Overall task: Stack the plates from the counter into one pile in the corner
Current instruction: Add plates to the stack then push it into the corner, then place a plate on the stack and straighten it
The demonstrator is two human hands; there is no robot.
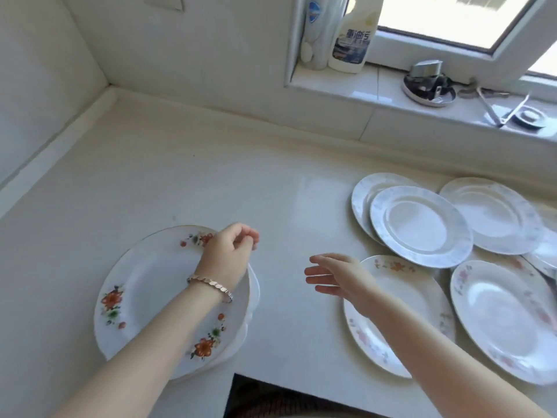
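Observation:
A small pile of white plates with orange flowers lies on the counter at the near left. My left hand hovers over its far right rim with fingers loosely curled, holding nothing; a bracelet is on the wrist. My right hand is spread flat, fingers pointing left, just over the left rim of a pink-flowered plate. Further right lie another pink-flowered plate, a blue-rimmed plate resting on a second one, and a third blue-rimmed plate.
The counter corner at the far left holds nothing. A windowsill behind the counter carries a cleaner bottle, a round metal lid with tools and tongs. The counter's front edge has a dark gap below.

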